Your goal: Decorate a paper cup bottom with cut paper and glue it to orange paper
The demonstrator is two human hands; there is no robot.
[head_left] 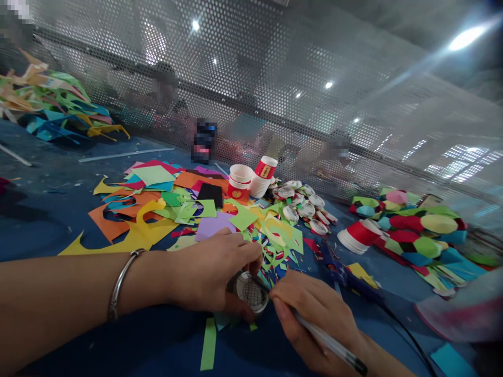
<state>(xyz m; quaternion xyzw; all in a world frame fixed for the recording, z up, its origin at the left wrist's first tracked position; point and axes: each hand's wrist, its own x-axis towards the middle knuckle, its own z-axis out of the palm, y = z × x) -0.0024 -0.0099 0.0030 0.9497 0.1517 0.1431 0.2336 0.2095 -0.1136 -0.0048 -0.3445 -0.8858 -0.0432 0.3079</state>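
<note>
My left hand [220,272] curls its fingers and thumb around the rim of a small round paper cup bottom [251,294] with a grid pattern on its face. A clear-barrelled pen [326,337] with a dark cap end is gripped in my right hand [314,309]. Its tip points at the upper right edge of the cup bottom; I cannot tell whether it touches. Beneath my hands lies the dark blue tabletop [149,340], and a green paper strip [208,343] rests just in front of the cup bottom.
Coloured paper scraps [145,220] spread beyond my hands. Red and white paper cups [239,180] and a pile of cut cup bottoms [301,201] stand behind. A blue glue gun [346,277] with its cable lies right, near coloured paper crafts [420,230]. A perforated metal screen [251,99] borders the table.
</note>
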